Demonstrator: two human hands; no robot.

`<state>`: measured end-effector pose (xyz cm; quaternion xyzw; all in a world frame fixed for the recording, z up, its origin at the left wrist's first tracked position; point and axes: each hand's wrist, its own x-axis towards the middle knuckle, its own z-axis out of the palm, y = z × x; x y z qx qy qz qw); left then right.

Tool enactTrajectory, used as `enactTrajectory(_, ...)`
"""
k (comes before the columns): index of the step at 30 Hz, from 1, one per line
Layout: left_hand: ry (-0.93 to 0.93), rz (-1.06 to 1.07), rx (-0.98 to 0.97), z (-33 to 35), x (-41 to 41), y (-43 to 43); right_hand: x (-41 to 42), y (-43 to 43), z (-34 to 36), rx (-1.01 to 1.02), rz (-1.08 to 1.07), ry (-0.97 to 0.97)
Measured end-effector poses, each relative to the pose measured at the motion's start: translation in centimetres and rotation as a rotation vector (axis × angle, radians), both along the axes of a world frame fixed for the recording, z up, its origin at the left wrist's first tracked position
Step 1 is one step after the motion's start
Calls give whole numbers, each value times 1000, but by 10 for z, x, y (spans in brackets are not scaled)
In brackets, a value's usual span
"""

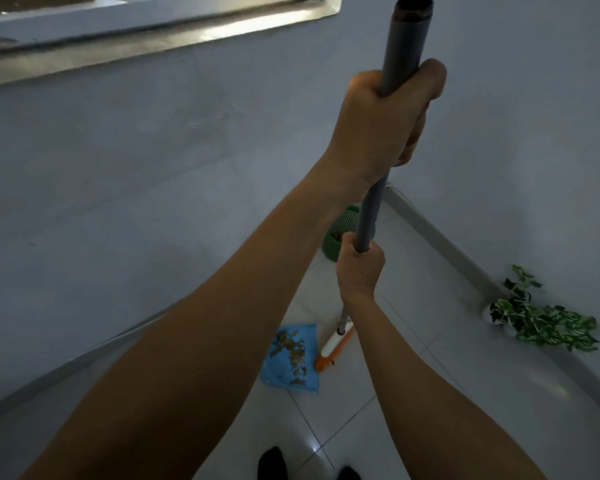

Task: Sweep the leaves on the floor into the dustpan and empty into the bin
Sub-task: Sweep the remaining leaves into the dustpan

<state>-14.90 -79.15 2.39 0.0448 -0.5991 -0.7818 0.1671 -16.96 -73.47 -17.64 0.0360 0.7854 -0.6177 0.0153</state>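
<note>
A grey broom handle (404,46) runs from the top of the view down to an orange-and-white broom head (333,346) on the tiled floor. My left hand (385,123) grips the handle near its top end. Lower down, my right hand (359,268) grips the same handle. A blue dustpan (274,375) lies flat just left of the broom head, with several dry brown leaves (293,349) piled on it. A green bin (340,225) stands further back by the wall, partly hidden behind the handle and my left arm; some debris shows inside it.
A potted plant with green-and-white leaves (541,320) sits on the floor against the right wall. Grey walls close in on the left and right and meet behind the bin. My dark shoes (272,464) show at the bottom edge. A window ledge (153,32) runs along the top left.
</note>
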Motion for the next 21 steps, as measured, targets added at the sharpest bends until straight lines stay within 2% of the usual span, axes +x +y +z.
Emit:
enactTrajectory(5,84,75,8,11,1,27,-9,35,9,0,174,44)
enactTrajectory(10,165,232,156,-10,14,43,-17,71,3,140,415,45)
enactTrajectory(14,139,388,245,-55,36,61,-15,100,-23,300,604,-4)
enactTrajectory(17,87,477,227,-87,53,78,-11,114,-44,438,731,-88)
enactTrajectory(21,64,548,222,-98,71,80,2,112,-46,516,798,-121)
